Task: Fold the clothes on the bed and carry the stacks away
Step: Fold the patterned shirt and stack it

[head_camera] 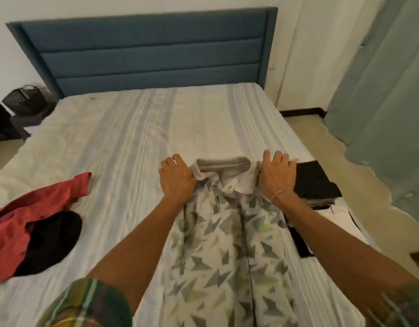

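Patterned shirt (227, 244) | left hand (176, 179), right hand (278, 175) gripping shoulders | black stack (314, 182) at bed edge

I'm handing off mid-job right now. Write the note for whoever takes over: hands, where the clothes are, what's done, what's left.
Left hand: grips the left shoulder of the patterned shirt, beside the collar.
Right hand: fingers curled on the right shoulder, gripping the cloth.
The patterned shirt lies flat, collar toward the headboard, body running back to the person; not yet folded.
Done: a folded stack, black piece on top, sits at the bed's right edge.
Left: fold this shirt, then the red shirt and the black garment lying on it at the left, both loose. Then carry the stacks away.
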The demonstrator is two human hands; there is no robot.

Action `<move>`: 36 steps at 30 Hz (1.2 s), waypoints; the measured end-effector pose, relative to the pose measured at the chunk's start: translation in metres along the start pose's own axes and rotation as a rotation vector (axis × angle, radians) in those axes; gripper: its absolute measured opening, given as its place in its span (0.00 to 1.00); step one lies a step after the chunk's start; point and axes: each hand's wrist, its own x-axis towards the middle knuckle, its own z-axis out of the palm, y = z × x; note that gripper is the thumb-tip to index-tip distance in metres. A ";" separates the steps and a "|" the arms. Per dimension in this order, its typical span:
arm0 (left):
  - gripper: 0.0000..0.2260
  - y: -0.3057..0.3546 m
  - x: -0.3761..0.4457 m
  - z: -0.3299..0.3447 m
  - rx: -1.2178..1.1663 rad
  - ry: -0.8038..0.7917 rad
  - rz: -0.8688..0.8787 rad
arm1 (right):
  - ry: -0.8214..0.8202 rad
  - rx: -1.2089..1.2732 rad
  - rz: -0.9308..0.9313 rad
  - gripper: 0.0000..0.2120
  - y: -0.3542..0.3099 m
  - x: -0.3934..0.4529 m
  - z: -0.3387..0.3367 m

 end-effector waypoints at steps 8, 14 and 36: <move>0.22 -0.036 -0.059 0.143 -0.358 -0.484 -0.180 | -0.493 0.239 -0.053 0.18 -0.026 -0.119 0.147; 0.15 -0.020 -0.085 0.201 -0.541 -0.607 -0.084 | -0.711 0.586 0.034 0.13 -0.034 -0.149 0.199; 0.13 0.038 -0.018 0.351 -0.646 -0.161 -0.113 | -0.347 1.161 0.597 0.10 -0.100 -0.040 0.359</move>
